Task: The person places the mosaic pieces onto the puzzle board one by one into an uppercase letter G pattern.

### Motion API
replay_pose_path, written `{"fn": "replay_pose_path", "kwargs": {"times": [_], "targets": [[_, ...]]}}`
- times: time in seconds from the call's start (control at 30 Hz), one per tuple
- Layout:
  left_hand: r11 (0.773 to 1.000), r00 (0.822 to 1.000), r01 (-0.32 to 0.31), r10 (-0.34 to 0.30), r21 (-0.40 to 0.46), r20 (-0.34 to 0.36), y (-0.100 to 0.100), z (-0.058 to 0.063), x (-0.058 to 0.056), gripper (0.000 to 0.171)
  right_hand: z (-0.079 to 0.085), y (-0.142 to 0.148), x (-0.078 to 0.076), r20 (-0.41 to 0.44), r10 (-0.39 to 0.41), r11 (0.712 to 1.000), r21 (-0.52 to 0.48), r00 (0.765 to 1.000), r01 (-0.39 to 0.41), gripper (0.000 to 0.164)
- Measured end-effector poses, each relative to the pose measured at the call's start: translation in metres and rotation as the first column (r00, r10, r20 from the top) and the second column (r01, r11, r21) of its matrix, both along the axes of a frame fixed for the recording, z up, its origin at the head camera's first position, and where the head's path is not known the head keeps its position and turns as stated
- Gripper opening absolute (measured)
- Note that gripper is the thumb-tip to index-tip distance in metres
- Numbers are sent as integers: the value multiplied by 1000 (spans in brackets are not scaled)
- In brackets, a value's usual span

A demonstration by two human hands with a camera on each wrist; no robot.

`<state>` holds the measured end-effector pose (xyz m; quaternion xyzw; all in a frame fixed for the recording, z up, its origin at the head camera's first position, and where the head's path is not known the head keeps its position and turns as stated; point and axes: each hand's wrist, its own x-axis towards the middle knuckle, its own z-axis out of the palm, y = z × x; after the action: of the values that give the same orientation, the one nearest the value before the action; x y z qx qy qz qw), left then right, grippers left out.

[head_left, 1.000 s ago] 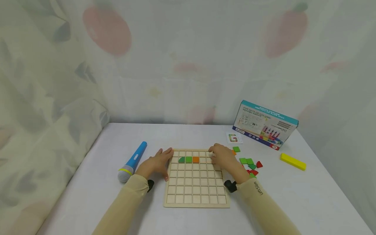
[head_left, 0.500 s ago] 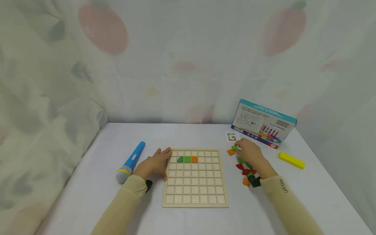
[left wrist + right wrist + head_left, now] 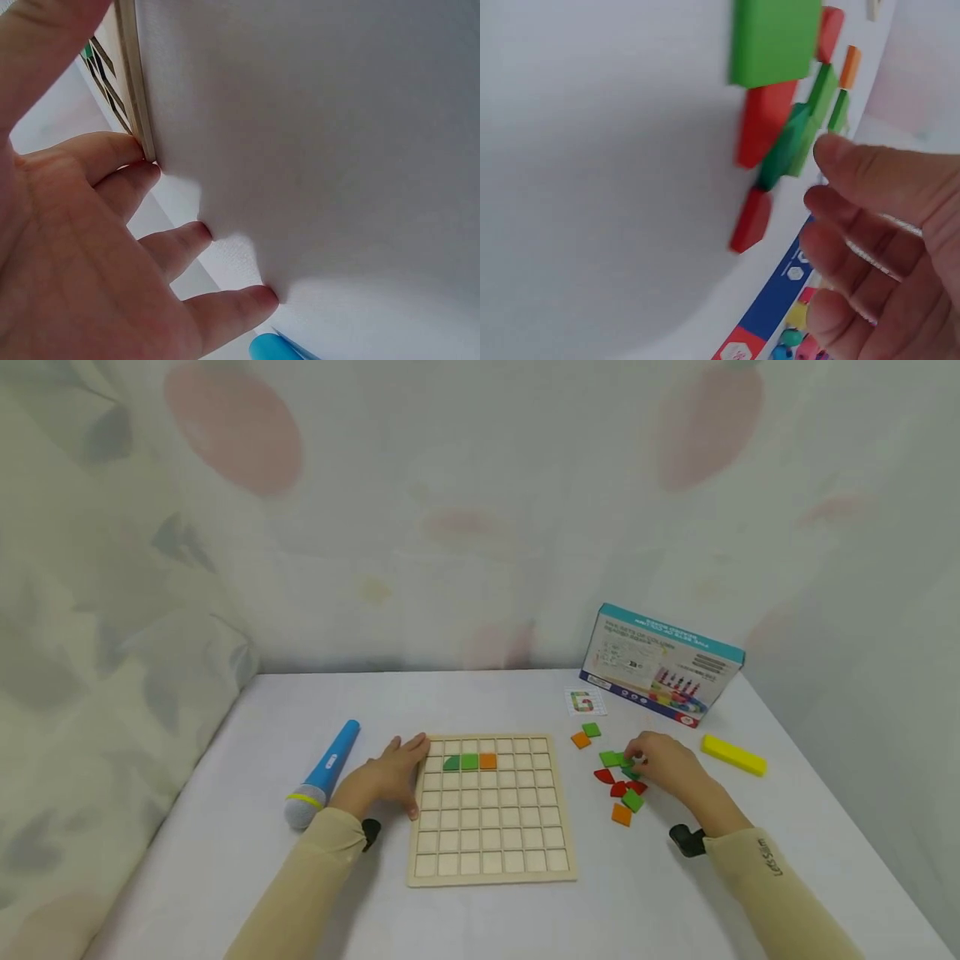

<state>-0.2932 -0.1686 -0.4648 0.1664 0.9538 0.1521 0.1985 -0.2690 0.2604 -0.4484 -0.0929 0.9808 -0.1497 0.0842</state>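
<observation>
A square wooden grid board (image 3: pixel 491 839) lies on the table. In one of its upper rows sit a dark green rounded tile (image 3: pixel 452 763), a light green square tile (image 3: pixel 469 762) and an orange square tile (image 3: pixel 488 761). My left hand (image 3: pixel 384 777) rests at the board's left edge with fingers spread; in the left wrist view some fingertips (image 3: pixel 150 169) touch the board's corner. Right of the board, my right hand (image 3: pixel 666 764) hovers at a loose cluster of green and red tiles (image 3: pixel 617 789). Its fingers are loosely bent, and nothing shows between them in the right wrist view.
A pattern card (image 3: pixel 585 702) lies behind the loose tiles, near an orange tile (image 3: pixel 581 740) and a green tile (image 3: pixel 592 729). A printed box (image 3: pixel 660 664) stands at the back right, a yellow bar (image 3: pixel 733 755) before it. A blue toy microphone (image 3: pixel 322 777) lies left.
My right hand has gone from the board's upper right, past the green tile near the card, to the tile cluster. The left hand stays at the board's edge. The head view has shifted slightly.
</observation>
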Motion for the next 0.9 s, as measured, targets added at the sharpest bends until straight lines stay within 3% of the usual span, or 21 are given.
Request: {"fn": "replay_pose_path", "kwargs": {"times": [0.43, 0.9], "targets": [[1000, 1000, 6, -6, -6, 4, 0, -1, -2, 120, -8, -1, 8, 0, 73, 996, 45, 997, -73, 27], [1000, 1000, 4, -4, 8, -7, -1, -3, -2, 118, -11, -5, 9, -14, 63, 996, 67, 998, -62, 25]]}}
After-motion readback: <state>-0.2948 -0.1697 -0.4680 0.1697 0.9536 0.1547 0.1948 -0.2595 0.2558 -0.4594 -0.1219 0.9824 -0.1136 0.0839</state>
